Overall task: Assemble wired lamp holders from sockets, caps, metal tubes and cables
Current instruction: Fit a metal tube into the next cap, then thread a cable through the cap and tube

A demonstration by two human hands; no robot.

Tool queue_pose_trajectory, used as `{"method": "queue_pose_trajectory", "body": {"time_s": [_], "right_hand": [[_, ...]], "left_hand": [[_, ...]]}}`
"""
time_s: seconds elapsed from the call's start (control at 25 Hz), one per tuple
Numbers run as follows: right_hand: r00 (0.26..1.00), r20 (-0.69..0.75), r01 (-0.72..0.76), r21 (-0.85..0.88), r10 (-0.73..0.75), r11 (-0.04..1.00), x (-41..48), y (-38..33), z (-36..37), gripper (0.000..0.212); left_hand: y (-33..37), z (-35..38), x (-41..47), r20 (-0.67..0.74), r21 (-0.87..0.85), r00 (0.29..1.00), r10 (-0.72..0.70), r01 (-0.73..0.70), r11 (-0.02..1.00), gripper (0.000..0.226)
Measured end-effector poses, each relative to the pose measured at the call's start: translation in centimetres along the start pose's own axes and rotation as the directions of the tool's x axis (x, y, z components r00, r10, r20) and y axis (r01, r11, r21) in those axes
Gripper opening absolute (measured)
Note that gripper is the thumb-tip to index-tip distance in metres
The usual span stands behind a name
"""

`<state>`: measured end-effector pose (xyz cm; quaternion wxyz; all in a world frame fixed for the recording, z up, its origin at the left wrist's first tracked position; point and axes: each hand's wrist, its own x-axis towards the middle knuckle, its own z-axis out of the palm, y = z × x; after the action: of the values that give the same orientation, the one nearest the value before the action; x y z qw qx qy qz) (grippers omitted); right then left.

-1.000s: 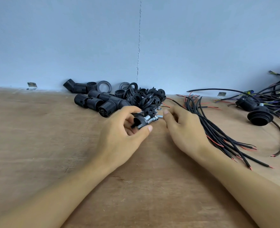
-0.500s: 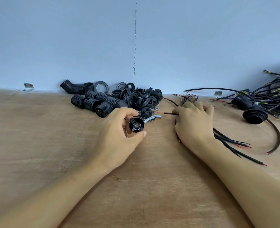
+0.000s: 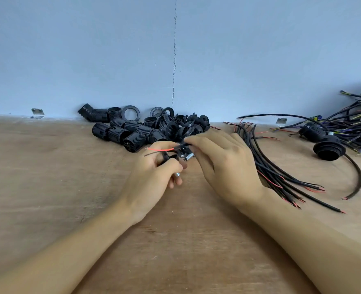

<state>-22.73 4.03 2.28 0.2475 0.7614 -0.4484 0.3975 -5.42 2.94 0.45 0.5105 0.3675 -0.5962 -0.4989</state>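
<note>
Two hands above mid-desk [image 3: 48,187]: left hand [image 3: 152,177] fingers [image 3: 171,167] curl round cap [image 3: 169,158] and metal tube [image 3: 177,174]; right hand [image 3: 224,166] pinches cable [image 3: 181,146]; risk: splayed red wire [image 3: 160,149] likely snags tube mouth, misses bore.

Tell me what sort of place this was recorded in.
Probably a small assembly workshop: a bare plywood bench against a plain blue wall, a heap of black plastic sockets, and bundles of cut cables beside it.
</note>
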Motion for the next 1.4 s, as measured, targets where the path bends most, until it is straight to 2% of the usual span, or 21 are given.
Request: {"method": "queue_pose_trajectory", "body": {"time_s": [0.12, 0.24, 0.32, 0.4, 0.52, 0.6, 0.68, 0.8, 0.88, 0.96, 1.0, 1.12, 1.24, 1.32, 1.4], "right_hand": [[0.995, 0.083, -0.062, 0.157, 0.050, 0.986, -0.3, -0.4, 0.4, 0.018], [0.984, 0.172, -0.091, 0.263, 0.047, 0.961, -0.5, -0.3, 0.3, 0.024], [0.974, 0.216, -0.110, 0.189, 0.068, 0.976, -0.5, -0.2, 0.3, 0.029], [0.950, 0.252, -0.205, 0.048, 0.186, 0.978, -0.6, 0.3, 0.5, 0.031], [0.890, 0.306, -0.343, -0.037, 0.338, 0.939, -0.7, 2.1, 0.2, 0.022], [0.870, 0.302, -0.379, -0.093, 0.389, 0.921, -0.7, 3.2, 0.0, 0.021], [0.871, 0.263, -0.401, -0.110, 0.416, 0.909, -0.6, 3.6, 0.0, 0.022], [0.867, 0.109, -0.496, 0.095, 0.486, 0.863, -0.3, 3.6, -0.1, 0.017], [0.803, 0.104, -0.593, 0.252, 0.587, 0.765, 0.0, 3.5, -0.3, 0.027], [0.728, 0.204, -0.666, 0.434, 0.654, 0.607, 0.2, 3.1, -0.2, 0.028], [0.708, 0.261, -0.673, 0.531, 0.657, 0.514, 0.4, 2.6, -0.2, 0.026], [0.700, 0.336, -0.600, 0.756, 0.630, 0.263, 0.7, 1.6, -0.4, 0.022], [0.704, 0.386, -0.530, 0.844, 0.597, 0.079, 1.1, 1.0, -0.8, 0.018], [0.723, 0.435, -0.525, 0.851, 0.537, 0.018, 1.2, 0.7, -1.0, 0.010], [0.762, 0.462, -0.546, 0.835, 0.454, 0.067, 1.0, 0.3, -1.0, 0.007]], "left_hand": [[0.1, -0.2, 0.0, 0.012, 0.009, 1.000, 0.017, -0.017, 1.000, 0.023], [0.0, 0.0, 0.0, -0.041, 0.083, 0.997, 0.067, -0.064, 0.995, 0.037], [-0.1, -0.1, 0.1, -0.131, 0.075, 0.990, 0.056, -0.047, 0.996, 0.037], [0.0, -0.4, 0.4, -0.253, 0.032, 0.967, 0.035, -0.028, 0.999, 0.039], [0.3, -1.3, 1.0, -0.433, -0.100, 0.901, -0.043, 0.000, 0.995, 0.032], [0.3, -1.8, 1.2, -0.483, -0.147, 0.872, -0.083, 0.012, 0.989, 0.033], [0.4, -1.9, 1.2, -0.430, -0.098, 0.901, -0.055, 0.014, 0.995, 0.034], [-0.1, -1.2, 0.5, -0.215, 0.176, 0.973, 0.079, -0.041, 0.983, 0.035], [-0.7, -0.7, -0.1, -0.045, 0.421, 0.979, 0.200, -0.162, 0.892, 0.025], [-1.3, -0.3, -0.5, 0.091, 0.630, 0.954, 0.286, -0.278, 0.725, 0.022], [-1.5, -0.3, -0.6, 0.120, 0.674, 0.947, 0.297, -0.297, 0.677, 0.025], [-1.4, -0.4, -0.6, 0.075, 0.648, 0.961, 0.268, -0.251, 0.719, 0.036], [-1.2, -0.6, -0.5, -0.001, 0.600, 0.966, 0.257, -0.206, 0.773, 0.041], [-1.0, -0.7, -0.4, -0.018, 0.583, 0.970, 0.244, -0.189, 0.790, 0.041], [-0.8, -0.7, -0.5, -0.012, 0.564, 0.973, 0.232, -0.185, 0.805, 0.042]]}}
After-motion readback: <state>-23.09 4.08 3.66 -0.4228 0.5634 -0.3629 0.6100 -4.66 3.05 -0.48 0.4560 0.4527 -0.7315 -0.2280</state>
